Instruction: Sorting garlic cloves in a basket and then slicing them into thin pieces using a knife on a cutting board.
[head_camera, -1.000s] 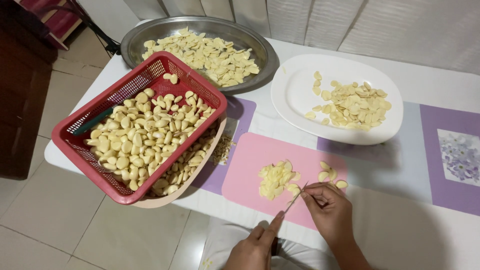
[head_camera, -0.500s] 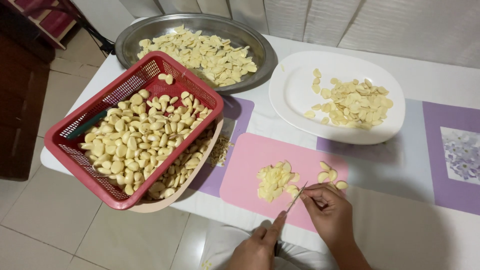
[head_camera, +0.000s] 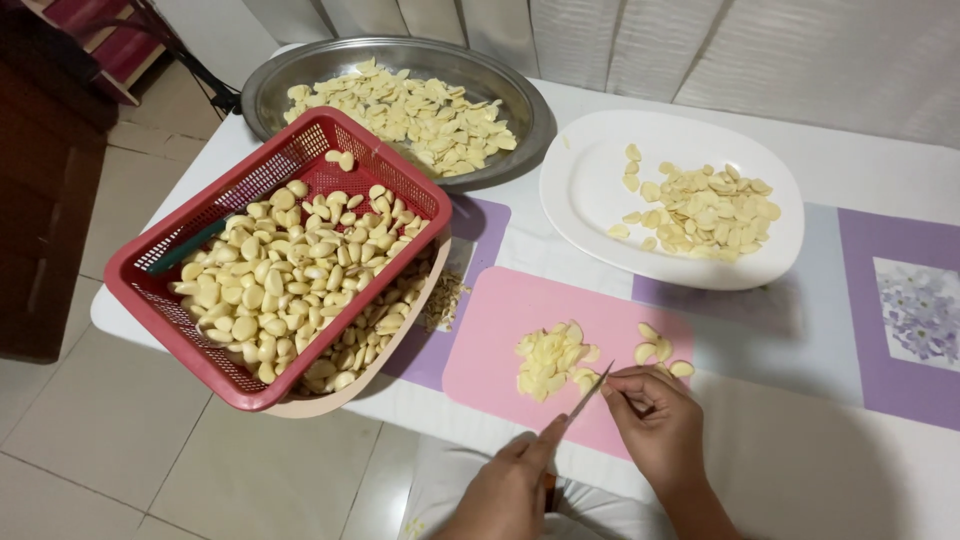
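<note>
Gripping the knife (head_camera: 588, 392) in my left hand (head_camera: 510, 492), blade angled up toward the sliced pile on the pink board (head_camera: 490, 345), my right hand (head_camera: 655, 425) fingertips pinch a garlic clove just right of that blade.

Left hand (head_camera: 510, 490) grips a knife (head_camera: 588, 392), right hand (head_camera: 655, 420) pinches a clove on the pink board (head_camera: 490, 350) beside sliced garlic (head_camera: 548, 358); red basket (head_camera: 150, 290) near
</note>
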